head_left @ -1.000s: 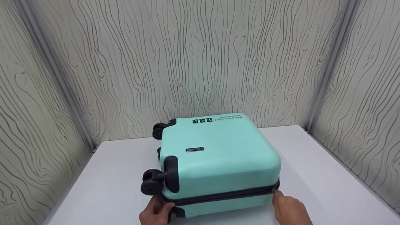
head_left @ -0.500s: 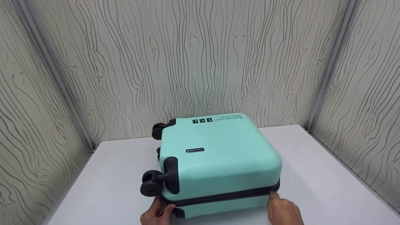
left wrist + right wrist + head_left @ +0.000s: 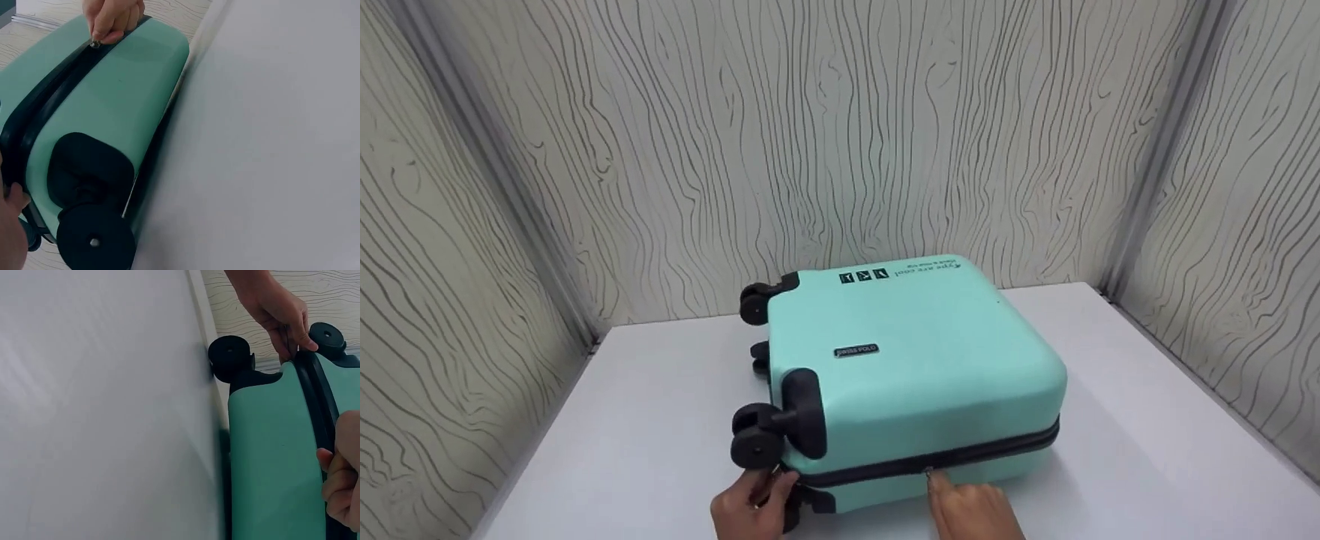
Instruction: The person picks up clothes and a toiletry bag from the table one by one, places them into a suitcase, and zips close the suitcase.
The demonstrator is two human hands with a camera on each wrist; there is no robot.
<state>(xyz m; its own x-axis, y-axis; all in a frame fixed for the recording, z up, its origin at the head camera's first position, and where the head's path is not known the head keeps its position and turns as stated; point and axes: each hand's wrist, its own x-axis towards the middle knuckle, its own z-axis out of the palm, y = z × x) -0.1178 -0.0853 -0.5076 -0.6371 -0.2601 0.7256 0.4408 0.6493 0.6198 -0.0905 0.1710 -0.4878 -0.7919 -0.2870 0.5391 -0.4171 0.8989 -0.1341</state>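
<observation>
A mint-green hard-shell suitcase (image 3: 915, 345) lies flat on a white table, its wheels pointing left. A black zipper (image 3: 877, 471) runs round its side. My right hand (image 3: 975, 511) pinches the zipper pull (image 3: 95, 44) around the middle of the near side, fingers curled, as the left wrist view also shows. My left hand (image 3: 750, 506) grips the near-left corner beneath a black wheel (image 3: 756, 446). In the right wrist view the left hand's thumb (image 3: 306, 343) presses the zipper band's end there, while its other fingers are partly hidden behind the corner.
The white table (image 3: 660, 420) extends to both sides of the suitcase. A wood-grain patterned panel (image 3: 840, 135) stands close behind, with similar panels at left and right. More black wheels (image 3: 755, 306) stick out at the suitcase's left end.
My right hand has slid the zipper pull leftward from the near-right corner to around mid-side. My left hand keeps its hold on the corner. The suitcase sits slightly farther right in the head view.
</observation>
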